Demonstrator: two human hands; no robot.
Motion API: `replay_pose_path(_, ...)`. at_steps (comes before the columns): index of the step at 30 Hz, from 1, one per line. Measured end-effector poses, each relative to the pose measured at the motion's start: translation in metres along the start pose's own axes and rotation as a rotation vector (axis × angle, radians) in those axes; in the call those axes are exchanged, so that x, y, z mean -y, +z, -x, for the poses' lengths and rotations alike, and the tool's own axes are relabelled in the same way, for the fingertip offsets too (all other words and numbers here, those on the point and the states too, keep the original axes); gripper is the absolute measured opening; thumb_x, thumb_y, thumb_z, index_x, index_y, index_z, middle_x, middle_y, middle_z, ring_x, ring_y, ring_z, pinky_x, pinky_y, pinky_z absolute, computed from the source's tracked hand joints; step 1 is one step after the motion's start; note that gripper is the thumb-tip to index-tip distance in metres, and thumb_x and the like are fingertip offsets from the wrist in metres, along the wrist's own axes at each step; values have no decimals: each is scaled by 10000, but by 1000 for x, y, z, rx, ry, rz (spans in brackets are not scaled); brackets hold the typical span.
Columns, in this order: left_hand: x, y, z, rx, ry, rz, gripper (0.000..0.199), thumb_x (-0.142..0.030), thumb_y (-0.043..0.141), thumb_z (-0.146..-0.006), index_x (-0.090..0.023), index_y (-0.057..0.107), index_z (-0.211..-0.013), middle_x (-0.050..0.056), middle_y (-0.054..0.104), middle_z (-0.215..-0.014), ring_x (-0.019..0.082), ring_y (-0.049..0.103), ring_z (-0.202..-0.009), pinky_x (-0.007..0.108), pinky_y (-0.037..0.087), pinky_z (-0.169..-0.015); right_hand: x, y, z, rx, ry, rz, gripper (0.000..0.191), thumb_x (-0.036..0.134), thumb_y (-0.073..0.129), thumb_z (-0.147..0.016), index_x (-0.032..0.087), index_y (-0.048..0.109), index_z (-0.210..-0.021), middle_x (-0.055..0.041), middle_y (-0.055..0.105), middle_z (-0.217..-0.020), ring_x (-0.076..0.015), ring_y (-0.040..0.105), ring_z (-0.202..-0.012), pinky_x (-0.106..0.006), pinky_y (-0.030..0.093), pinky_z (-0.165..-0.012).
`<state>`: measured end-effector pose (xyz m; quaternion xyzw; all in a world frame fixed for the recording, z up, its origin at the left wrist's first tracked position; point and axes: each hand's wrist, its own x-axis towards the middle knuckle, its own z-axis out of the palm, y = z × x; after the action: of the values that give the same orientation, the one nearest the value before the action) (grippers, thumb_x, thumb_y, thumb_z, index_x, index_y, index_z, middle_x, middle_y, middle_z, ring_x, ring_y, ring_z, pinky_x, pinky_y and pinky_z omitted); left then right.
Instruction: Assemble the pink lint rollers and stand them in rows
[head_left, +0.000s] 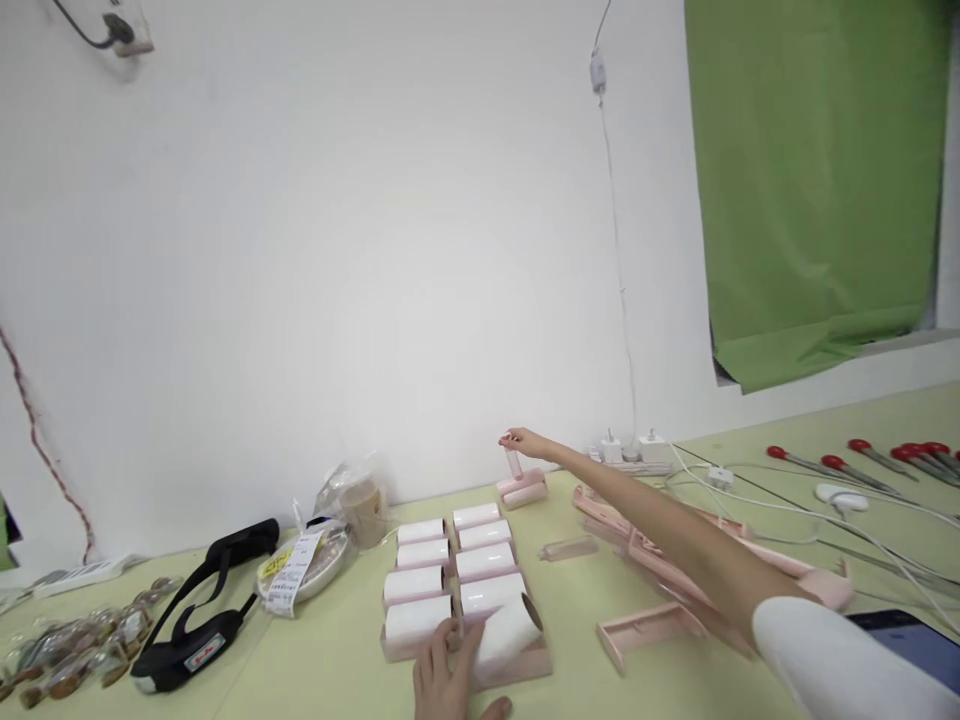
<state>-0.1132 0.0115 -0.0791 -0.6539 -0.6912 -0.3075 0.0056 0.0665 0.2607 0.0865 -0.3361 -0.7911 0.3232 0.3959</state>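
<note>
At the lower middle of the head view, my left hand lies with its fingers spread at the left end of a white paper roll. Its index finger appears to touch this roll, which sits tilted over a pink holder. Farther off, near the wall, my right hand pinches the upright handle of a pink lint roller, whose head is at the table top. Between the hands stand two columns of white rolls with pink parts beneath them.
Pink plastic parts lie under and beside my right arm. A clear pinkish piece is near the middle. Leftward are a black strap, a wrapped bowl and a cup. White cables and red-handled tools occupy the right.
</note>
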Motion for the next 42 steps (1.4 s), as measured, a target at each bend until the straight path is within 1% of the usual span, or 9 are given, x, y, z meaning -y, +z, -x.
replay_pose_path(8, -9, -17, 5, 187, 60, 591, 421, -214, 552, -660, -188, 489, -1075, 86, 516, -1096, 232, 450, -1052, 328, 333, -919, 3, 12, 21, -133, 5, -15, 277, 272, 470, -843, 162, 484, -1097, -74, 490, -1136, -193, 511, -962, -402, 430, -804)
replay_pose_path(13, -34, -36, -1, 160, -201, 828, 574, -357, 604, -644, -189, 330, -1119, 80, 525, -1014, 188, 536, -897, 282, 438, -762, 29, 26, 122, 177, -60, -103, 204, 307, 580, -746, 181, 620, -901, -52, 577, -1010, -186, 515, -961, -319, 393, -854)
replay_pose_path(15, -50, -39, -16, 213, -207, 809, 560, -448, 575, -638, -166, 366, -1074, 79, 532, -959, 175, 552, -828, 250, 460, -657, 37, 33, 167, 312, -42, -143, 329, 360, 608, -706, 201, 597, -995, -51, 584, -1039, -199, 536, -939, -331, 415, -821)
replay_pose_path(19, -90, -43, -60, 364, -185, 670, 437, -544, 508, -637, -138, 513, -800, 19, 540, -673, 136, 518, -542, 217, 390, -412, 39, 50, 217, 342, 293, -618, 471, 464, 573, -707, 171, 526, -1072, -68, 596, -996, -215, 537, -939, -355, 408, -820)
replay_pose_path(23, -123, -45, -95, 454, -195, 534, 371, -510, 578, -582, -159, 478, -512, -52, 396, -388, 99, 382, -317, 212, 253, -313, 38, 59, 231, 298, 726, -1245, 502, 591, 508, -688, 160, 543, -944, -32, 612, -762, -171, 586, -717, -312, 493, -612)
replay_pose_path(27, -134, -56, -109, 529, -217, 435, 363, -450, 625, -545, -166, 449, -403, -39, 389, -344, 95, 361, -303, 215, 249, -309, 40, 57, 240, 255, 932, -1612, 477, 573, 522, -689, 123, 546, -846, -44, 625, -662, -136, 601, -642, -211, 502, -549)
replay_pose_path(32, -134, -92, -109, 549, -227, 453, 382, -527, 545, -614, -152, 509, -549, -17, 457, -472, 104, 410, -380, 204, 304, -321, 42, 55, 244, 209, 959, -1801, 333, 460, 557, -711, 136, 540, -785, -42, 631, -679, -138, 610, -711, -202, 507, -579)
replay_pose_path(36, -118, -109, -87, 512, -151, 613, 432, -556, 452, -699, -162, 556, -844, 17, 548, -730, 122, 517, -592, 213, 434, -496, 40, 45, 239, 93, 794, -1748, 284, 391, 585, -709, 166, 550, -877, -14, 611, -699, -125, 596, -688, -186, 470, -508)
replay_pose_path(42, -49, -46, -12, 170, -108, 922, 532, -487, 633, -586, -204, 488, -1012, 73, 575, -955, 209, 550, -873, 288, 441, -741, 39, 25, 242, -229, 533, -1364, 248, 297, 611, -713, 190, 556, -930, -8, 600, -865, -163, 566, -862, -279, 491, -669)
